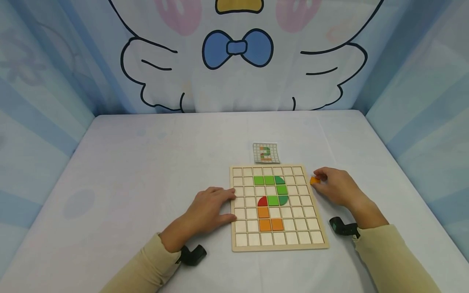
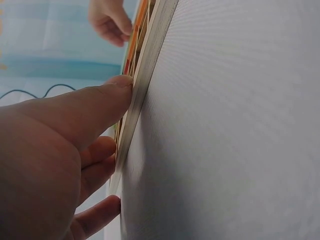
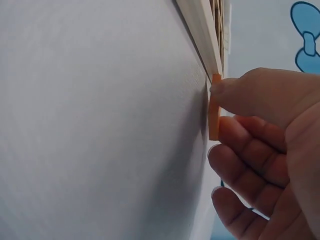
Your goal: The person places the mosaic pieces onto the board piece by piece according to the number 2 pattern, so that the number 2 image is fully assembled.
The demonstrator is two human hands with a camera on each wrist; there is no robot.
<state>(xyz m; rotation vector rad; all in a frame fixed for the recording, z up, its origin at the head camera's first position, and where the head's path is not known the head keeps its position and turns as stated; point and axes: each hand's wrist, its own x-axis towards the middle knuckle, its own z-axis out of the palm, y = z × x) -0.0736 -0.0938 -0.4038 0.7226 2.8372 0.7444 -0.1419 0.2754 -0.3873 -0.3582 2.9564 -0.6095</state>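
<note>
Just off the board's right edge, my right hand (image 1: 338, 187) pinches an orange square tile (image 1: 314, 180) between thumb and fingers. The right wrist view has this tile (image 3: 214, 117) edge-on, low over the white cloth beside the board. My left hand (image 1: 207, 209) rests at the board's left edge with its fingers spread, thumb (image 2: 107, 97) on the rim. The wooden grid board (image 1: 280, 247) lies flat. Set in its cells are several green tiles (image 1: 269, 180), a red quarter-round tile (image 1: 262, 202) and orange squares (image 1: 264, 225), together shaped like a 2.
Behind the board lies a small card (image 1: 266, 153) printed with a similar coloured figure on a grid. White cloth covers the table (image 1: 146, 162). A printed curtain (image 1: 238, 81) hangs at the back and sides. Black wrist cameras (image 1: 193, 255) sit at both sleeves.
</note>
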